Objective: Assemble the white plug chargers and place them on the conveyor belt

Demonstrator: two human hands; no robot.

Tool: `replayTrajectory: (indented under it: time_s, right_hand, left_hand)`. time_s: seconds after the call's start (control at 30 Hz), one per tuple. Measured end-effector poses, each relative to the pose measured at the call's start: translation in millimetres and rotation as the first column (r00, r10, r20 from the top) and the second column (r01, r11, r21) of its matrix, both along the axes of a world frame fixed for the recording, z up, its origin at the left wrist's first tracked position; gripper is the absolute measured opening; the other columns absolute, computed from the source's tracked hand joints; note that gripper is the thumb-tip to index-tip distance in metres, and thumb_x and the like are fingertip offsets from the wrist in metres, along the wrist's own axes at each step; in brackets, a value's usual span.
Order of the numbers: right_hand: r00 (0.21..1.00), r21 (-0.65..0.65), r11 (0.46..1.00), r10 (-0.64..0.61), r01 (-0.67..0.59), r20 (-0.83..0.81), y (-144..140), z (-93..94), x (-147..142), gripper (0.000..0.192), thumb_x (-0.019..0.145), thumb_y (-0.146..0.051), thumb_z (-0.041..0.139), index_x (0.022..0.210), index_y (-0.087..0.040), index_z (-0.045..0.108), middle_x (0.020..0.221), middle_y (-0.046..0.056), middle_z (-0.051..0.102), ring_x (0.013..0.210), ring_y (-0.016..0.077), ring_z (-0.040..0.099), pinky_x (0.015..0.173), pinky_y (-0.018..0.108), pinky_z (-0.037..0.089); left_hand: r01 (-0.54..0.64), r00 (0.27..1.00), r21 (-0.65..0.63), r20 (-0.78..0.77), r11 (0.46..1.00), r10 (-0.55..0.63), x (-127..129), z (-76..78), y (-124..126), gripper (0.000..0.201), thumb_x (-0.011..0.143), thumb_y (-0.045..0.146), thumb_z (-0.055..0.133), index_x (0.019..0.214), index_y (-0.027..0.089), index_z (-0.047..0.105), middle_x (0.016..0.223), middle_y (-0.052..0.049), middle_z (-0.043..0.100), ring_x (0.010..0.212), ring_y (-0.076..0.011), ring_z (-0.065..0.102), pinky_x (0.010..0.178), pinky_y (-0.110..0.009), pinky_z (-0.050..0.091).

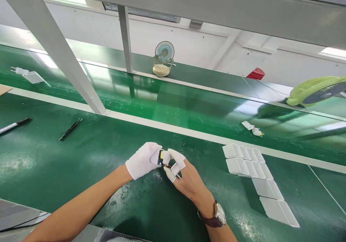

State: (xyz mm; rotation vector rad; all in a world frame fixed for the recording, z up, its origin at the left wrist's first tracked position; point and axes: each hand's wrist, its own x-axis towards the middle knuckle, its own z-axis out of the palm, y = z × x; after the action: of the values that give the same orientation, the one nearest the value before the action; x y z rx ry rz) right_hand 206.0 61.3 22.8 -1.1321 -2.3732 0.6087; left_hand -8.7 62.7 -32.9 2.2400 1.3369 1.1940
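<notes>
My left hand (142, 160) wears a white glove and grips a small white housing with a circuit board (161, 157) showing at its open end. My right hand (186, 177), with white finger cots and a wristwatch (216, 216), pinches the same part from the right; short red and black wires show between its fingers. Both hands meet above the green work surface (54, 162) near its middle.
Several white plastic shells (254, 173) lie in rows to the right. A pen (14, 125) and black tweezers (70, 129) lie at left. Behind, the green conveyor belt (189, 105) carries a charger part (252, 128); small fans (163, 59) (316, 90) stand beyond. A slanted post (62, 54) crosses left.
</notes>
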Motion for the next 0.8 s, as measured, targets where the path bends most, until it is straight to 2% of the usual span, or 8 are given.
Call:
replayTrajectory:
  time_s: [0.1, 0.47, 0.57, 0.8]
  right_hand:
    - [1.0, -0.003, 1.0, 0.003, -0.003, -0.011, 0.0, 1.9, -0.4, 0.052, 0.097, -0.027, 0.052, 0.147, -0.021, 0.04, 0.121, 0.016, 0.067, 0.102, 0.0277, 0.07, 0.092, 0.047, 0.059]
    - [1.0, 0.04, 0.999, 0.012, -0.011, -0.027, 1.1, 0.2, -0.2, 0.057, 0.096, -0.027, 0.055, 0.15, -0.024, 0.038, 0.127, 0.014, 0.065, 0.103, 0.0272, 0.07, 0.09, 0.044, 0.061]
    - [0.999, 0.046, 0.999, 0.004, -0.002, -0.051, 1.5, -1.5, -1.1, 0.059, 0.095, -0.027, 0.056, 0.151, -0.024, 0.036, 0.129, 0.014, 0.065, 0.11, 0.0279, 0.068, 0.092, 0.044, 0.061]
    - [0.996, 0.103, 0.995, 0.018, -0.009, -0.082, 1.9, -7.5, -2.0, 0.057, 0.095, -0.026, 0.057, 0.15, -0.023, 0.039, 0.131, 0.015, 0.063, 0.113, 0.0285, 0.067, 0.094, 0.044, 0.059]
  left_hand:
    - [0.003, 1.0, 0.025, -0.004, 1.0, -0.003, -0.4, 0.9, 0.2, 0.05, 0.08, 0.019, 0.071, 0.125, 0.022, 0.049, 0.112, -0.011, 0.065, 0.104, -0.0252, 0.066, 0.089, -0.042, 0.059]
    - [-0.005, 1.0, -0.012, 0.012, 1.0, 0.005, -0.8, -0.4, -1.2, 0.052, 0.08, 0.024, 0.073, 0.127, 0.023, 0.05, 0.116, -0.012, 0.065, 0.106, -0.026, 0.067, 0.091, -0.042, 0.059]
    - [0.001, 1.0, -0.015, 0.006, 1.0, -0.001, -1.1, -1.1, -0.8, 0.051, 0.081, 0.026, 0.073, 0.127, 0.022, 0.05, 0.117, -0.013, 0.064, 0.105, -0.0264, 0.066, 0.091, -0.043, 0.059]
    - [-0.052, 0.999, 0.0, 0.012, 0.999, 0.052, 2.8, -5.7, -1.5, 0.051, 0.082, 0.025, 0.07, 0.128, 0.021, 0.049, 0.117, -0.014, 0.063, 0.105, -0.0267, 0.066, 0.092, -0.044, 0.059]
